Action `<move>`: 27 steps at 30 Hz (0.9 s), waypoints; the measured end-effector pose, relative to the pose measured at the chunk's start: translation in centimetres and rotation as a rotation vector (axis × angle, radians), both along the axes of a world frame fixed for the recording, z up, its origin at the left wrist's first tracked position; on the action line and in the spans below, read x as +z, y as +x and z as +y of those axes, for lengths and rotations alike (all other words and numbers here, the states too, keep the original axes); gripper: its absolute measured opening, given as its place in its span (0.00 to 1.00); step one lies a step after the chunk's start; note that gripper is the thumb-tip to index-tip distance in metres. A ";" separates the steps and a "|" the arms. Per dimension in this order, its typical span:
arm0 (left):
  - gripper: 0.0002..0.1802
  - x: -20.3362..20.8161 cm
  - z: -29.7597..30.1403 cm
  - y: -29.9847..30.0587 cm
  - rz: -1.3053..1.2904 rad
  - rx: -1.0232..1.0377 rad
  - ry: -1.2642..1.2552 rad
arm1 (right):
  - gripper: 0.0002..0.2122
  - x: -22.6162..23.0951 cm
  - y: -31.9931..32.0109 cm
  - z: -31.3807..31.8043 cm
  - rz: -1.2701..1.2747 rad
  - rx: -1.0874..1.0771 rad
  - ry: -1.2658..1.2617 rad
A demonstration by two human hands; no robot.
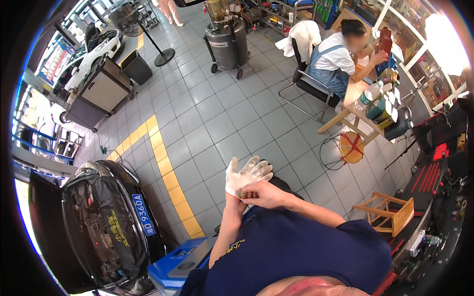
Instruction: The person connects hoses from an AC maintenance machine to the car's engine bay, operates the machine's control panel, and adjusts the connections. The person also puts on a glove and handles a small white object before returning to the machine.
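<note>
Left hand: opened wide, fingers spread, nothing seen held; covered by a white fabric glove.
Right hand: bare, nearly closed; glove's cuff is pinched at left wrist.
Black open-hooded car: parked left of both hands.

left hand in white glove | right hand pinching its cuff | hands touching

Grey tiled floor, wheeled drum on it, standing fan

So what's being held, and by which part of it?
White glove, worn on the left hand: the right hand pinches it by its cuff.
</note>
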State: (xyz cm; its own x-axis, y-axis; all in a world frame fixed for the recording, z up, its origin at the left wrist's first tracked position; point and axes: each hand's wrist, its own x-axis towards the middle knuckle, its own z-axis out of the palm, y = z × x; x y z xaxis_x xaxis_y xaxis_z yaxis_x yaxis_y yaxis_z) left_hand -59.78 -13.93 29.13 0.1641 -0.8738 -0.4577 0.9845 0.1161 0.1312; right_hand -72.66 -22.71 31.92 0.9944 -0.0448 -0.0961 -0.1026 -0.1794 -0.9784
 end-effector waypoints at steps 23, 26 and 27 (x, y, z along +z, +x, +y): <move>0.22 -0.7 -4.4 50.0 -0.081 0.938 0.401 | 0.08 1.3 53.9 -11.4 0.004 0.654 0.187; 0.16 -3.1 -1.3 57.9 -0.005 0.953 0.339 | 0.08 2.0 62.1 -9.3 0.026 0.687 0.160; 0.17 -3.5 -0.9 60.4 -0.013 0.933 0.314 | 0.08 2.1 64.7 -9.0 0.027 0.665 0.159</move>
